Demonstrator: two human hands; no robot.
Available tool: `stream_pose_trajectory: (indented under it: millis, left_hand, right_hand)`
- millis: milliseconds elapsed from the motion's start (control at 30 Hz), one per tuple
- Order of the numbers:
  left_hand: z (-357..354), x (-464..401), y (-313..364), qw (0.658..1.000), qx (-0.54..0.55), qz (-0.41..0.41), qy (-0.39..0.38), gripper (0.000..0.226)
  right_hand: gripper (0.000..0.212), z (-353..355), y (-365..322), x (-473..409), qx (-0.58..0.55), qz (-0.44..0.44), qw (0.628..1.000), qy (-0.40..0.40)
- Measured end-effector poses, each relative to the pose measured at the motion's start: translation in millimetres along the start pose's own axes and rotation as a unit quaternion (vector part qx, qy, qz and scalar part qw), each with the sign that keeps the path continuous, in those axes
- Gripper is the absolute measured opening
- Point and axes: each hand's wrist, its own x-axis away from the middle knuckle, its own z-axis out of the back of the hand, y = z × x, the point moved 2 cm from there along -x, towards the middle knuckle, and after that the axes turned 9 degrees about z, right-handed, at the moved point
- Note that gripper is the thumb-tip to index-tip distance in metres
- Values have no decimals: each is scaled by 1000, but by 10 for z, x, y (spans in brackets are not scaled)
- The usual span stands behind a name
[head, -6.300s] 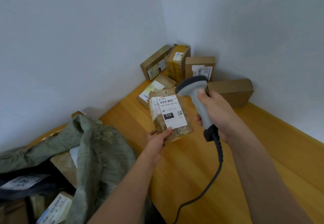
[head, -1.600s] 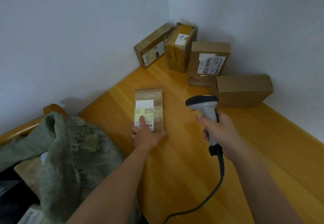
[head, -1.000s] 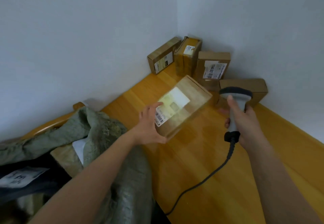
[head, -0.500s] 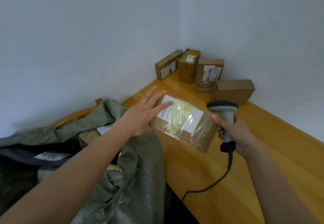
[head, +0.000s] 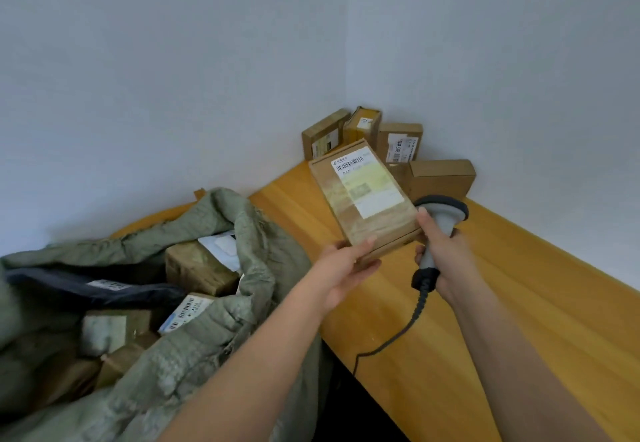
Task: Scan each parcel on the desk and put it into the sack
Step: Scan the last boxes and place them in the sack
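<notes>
A flat brown cardboard parcel (head: 367, 199) with a white barcode label is held above the wooden desk (head: 519, 303), label side up. My left hand (head: 341, 268) grips its near edge, thumb on top and fingers beneath. My right hand (head: 441, 251) holds a grey handheld scanner (head: 438, 220) by its handle, the head right beside the parcel's near right corner. The open green sack (head: 221, 324) lies at the left, with several parcels inside it.
Several brown boxes (head: 398, 143) stand in the desk's far corner against the white walls. The scanner's black cable (head: 391, 341) trails over the desk's front edge. A dark gap lies between sack and desk.
My left hand, which lay flat on the parcel's far end, now grips its near edge. The parcel has turned so its barcode faces away. The scanner sits closer to the parcel.
</notes>
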Motion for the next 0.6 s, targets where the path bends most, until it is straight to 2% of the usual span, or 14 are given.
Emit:
stream_pose_trajectory:
  millis: [100,200,433,600]
  left_hand:
    - [113,-8,68,997,-20,-29,68,64]
    - [156,-29,65,992,-38,-36,119,67]
    - [32,-141,-24,985,-51,-46,159,68]
    - [9,-165,-64,981,-46,-50,181,66]
  right_hand:
    - [51,-12,-283,33,58,-12,998,-15]
    - [50,30,-638,131,83,-2,994,-74]
    - [45,240,-1362,441,160,89,960,-212]
    - [43,305,-1579,601,154,117,951,-241]
